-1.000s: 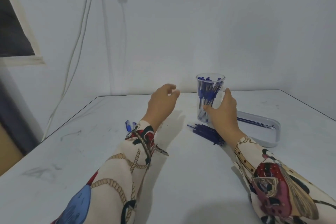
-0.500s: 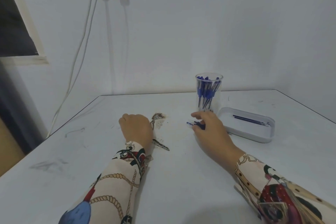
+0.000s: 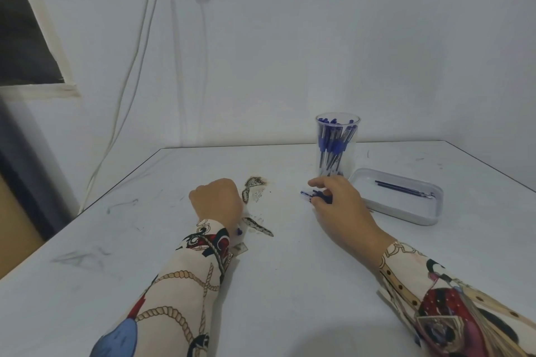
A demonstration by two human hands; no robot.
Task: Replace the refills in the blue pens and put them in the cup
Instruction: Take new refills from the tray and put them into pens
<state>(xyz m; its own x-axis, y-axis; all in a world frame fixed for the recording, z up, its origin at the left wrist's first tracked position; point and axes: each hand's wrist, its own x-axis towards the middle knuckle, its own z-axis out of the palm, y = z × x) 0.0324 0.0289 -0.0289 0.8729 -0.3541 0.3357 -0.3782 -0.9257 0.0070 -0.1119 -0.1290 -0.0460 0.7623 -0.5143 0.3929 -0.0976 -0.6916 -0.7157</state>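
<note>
Reaching right hand (image 3: 338,201), fingers curling onto loose blue plastic pens (image 3: 314,195) | left hand (image 3: 216,200) fisted, contents unseen | next: lifting one pen clear beside clear plastic cup (image 3: 337,144).

White table (image 3: 290,284) against a pale wall (image 3: 319,52), white cables (image 3: 130,81) hanging, dark window (image 3: 20,38) at left.

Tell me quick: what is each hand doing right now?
Left hand: fingers curled into a fist on the table; anything inside is hidden.
Right hand: fingers curled onto the blue pens lying on the table.
</note>
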